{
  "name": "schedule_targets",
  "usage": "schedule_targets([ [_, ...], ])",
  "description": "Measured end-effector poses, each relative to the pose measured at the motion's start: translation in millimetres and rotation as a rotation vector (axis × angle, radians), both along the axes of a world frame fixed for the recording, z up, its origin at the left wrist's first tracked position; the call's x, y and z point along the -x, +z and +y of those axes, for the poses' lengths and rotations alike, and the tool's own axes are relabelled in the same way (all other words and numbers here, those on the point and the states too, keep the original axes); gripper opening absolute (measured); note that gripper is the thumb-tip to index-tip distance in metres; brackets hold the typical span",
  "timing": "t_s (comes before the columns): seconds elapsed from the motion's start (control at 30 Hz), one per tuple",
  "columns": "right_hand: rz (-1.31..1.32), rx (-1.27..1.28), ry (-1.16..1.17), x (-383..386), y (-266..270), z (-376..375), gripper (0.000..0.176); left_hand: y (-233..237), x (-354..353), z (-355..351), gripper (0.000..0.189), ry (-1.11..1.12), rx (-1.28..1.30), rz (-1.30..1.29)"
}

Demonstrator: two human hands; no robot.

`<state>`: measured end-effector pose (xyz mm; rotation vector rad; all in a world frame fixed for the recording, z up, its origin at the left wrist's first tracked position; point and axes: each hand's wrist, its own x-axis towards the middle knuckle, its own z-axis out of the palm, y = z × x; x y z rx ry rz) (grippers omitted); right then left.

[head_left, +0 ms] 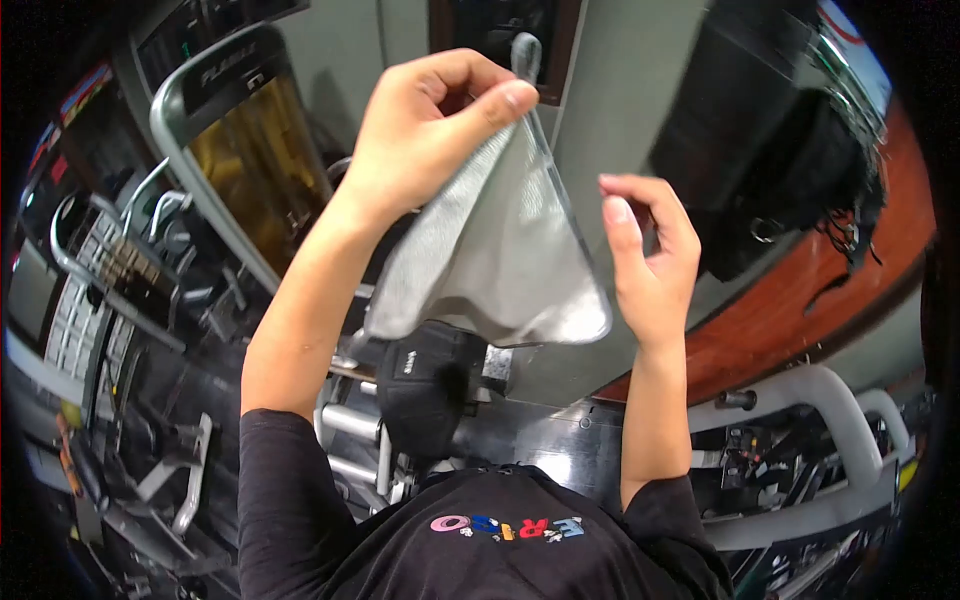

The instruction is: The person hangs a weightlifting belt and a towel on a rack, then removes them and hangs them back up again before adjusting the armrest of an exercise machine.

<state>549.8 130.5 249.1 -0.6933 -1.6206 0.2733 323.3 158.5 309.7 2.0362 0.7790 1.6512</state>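
A grey cloth (500, 250) with a dark edge and a small hanging loop (527, 58) at its top corner hangs in front of my chest. Just below the loop, my left hand (430, 125) pinches that corner between thumb and fingers. The cloth drapes down in folds and spreads wide at its lower edge. To the right of it, my right hand (655, 240) is raised with curled fingers, its thumb and forefinger slightly apart. It holds nothing and does not touch the cloth.
Gym machines surround me, one with a tall grey-framed panel (230, 130) at the left. A black bag-like object (425, 385) rests below the cloth. At the right are black items (770, 170) by a reddish-brown surface (860, 270), and a grey machine frame (830, 410).
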Motion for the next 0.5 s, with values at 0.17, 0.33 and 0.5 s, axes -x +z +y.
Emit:
schedule_targets([
  [0.17,0.128,-0.004,0.192,-28.2,56.2,1.8,0.02,19.9,-74.7,0.1,0.025,-0.093,-0.02,0.13],
  [0.33,0.203,-0.028,0.256,-75.3,76.5,10.1,0.018,46.7,-121.9,-9.6,0.021,-0.026,-0.144,0.279],
  [0.5,0.26,-0.089,0.252,-113.0,103.2,24.8,0.019,75.9,-167.6,-9.4,0.02,0.124,-0.427,0.353],
])
